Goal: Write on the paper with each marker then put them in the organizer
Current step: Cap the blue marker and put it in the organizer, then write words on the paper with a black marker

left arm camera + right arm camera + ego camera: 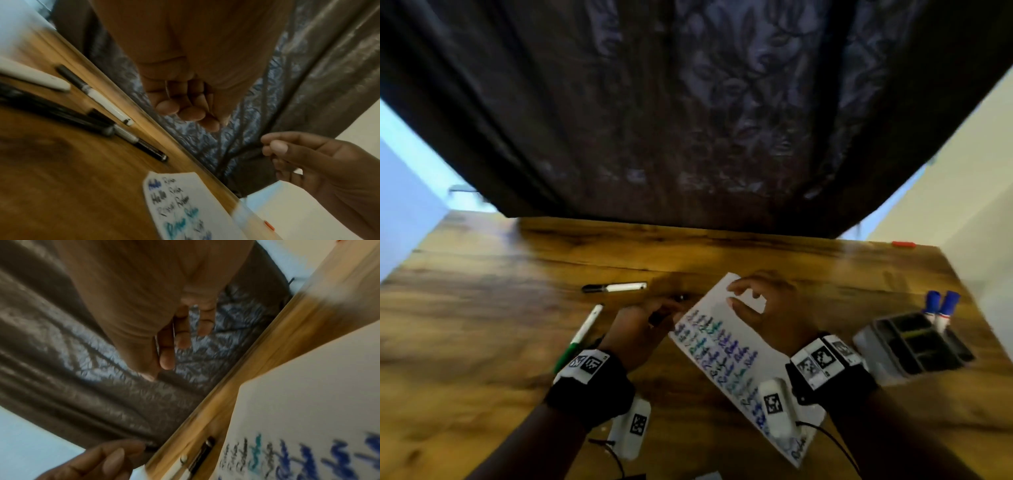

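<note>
The paper [726, 346], covered in blue, teal and black writing, lies slanted mid-table. My right hand [755, 303] hovers over its far corner, fingers [167, 358] relaxed and empty. My left hand [650, 317] is just left of the paper, fingers [191, 113] curled with nothing in them. A black marker [141, 144] lies on the wood under that hand. A black-capped white marker [616, 287] lies farther back, and a green marker [582, 330] lies to the left. The grey organizer [876, 356] at the right holds two blue-capped markers [941, 305] upright.
A dark patterned curtain [688, 120] hangs behind the table's far edge. A small red object [903, 244] sits at the back right corner. Bare wood [465, 308] spreads to the left of the markers.
</note>
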Demonstrator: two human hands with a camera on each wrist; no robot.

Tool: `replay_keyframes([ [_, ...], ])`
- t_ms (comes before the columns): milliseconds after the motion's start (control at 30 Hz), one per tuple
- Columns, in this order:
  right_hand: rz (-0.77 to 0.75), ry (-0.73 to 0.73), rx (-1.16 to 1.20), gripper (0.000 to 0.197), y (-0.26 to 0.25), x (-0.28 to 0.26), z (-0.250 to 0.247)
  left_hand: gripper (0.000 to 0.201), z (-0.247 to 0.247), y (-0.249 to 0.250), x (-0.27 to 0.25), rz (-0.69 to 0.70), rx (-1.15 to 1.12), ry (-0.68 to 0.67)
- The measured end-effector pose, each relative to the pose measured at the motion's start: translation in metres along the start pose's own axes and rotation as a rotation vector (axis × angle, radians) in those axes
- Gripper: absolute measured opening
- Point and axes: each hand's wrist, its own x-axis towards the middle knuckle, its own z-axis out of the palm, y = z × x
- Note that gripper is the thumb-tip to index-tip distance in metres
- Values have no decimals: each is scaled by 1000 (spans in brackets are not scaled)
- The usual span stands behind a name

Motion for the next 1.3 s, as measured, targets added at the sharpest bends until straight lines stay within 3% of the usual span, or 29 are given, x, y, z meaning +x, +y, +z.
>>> replay_keyframes([
  [233, -106, -297, -42, 18, -54, 37, 93, 11, -47, -92, -36, -132, -16, 163],
  [300, -105, -374, -115, 22, -65, 44, 113, 19, -55, -105, -44, -129, 6, 173],
  [467, -90, -493, -241, 37, -91, 59, 163, 12, -64, -131, -56, -285, -11, 151],
  [600, -2, -607, -328, 40, -97, 65, 198, 13, -68, -138, -58, -263, -61, 168],
  [767, -11, -581, -361, 33, -94, 60, 198, 24, -69, -145, -59, -222, -196, 177],
  [833, -65, -474, -311, 27, -89, 56, 187, 7, -69, -143, -57, -186, -155, 163],
  [933, -99, -368, -227, 21, -86, 47, 159, 23, -67, -131, -47, -76, -32, 219],
  [1000, -89, -350, -158, 18, -87, 40, 137, 34, -64, -122, -39, -25, 38, 165],
  [1133, 80, -323, 56, 14, -78, 21, 85, 21, -49, -92, -23, 84, -11, 41],
  [1300, 213, -116, 221, 9, -60, -9, 33, 27, -24, -37, -13, 234, -62, -14],
])
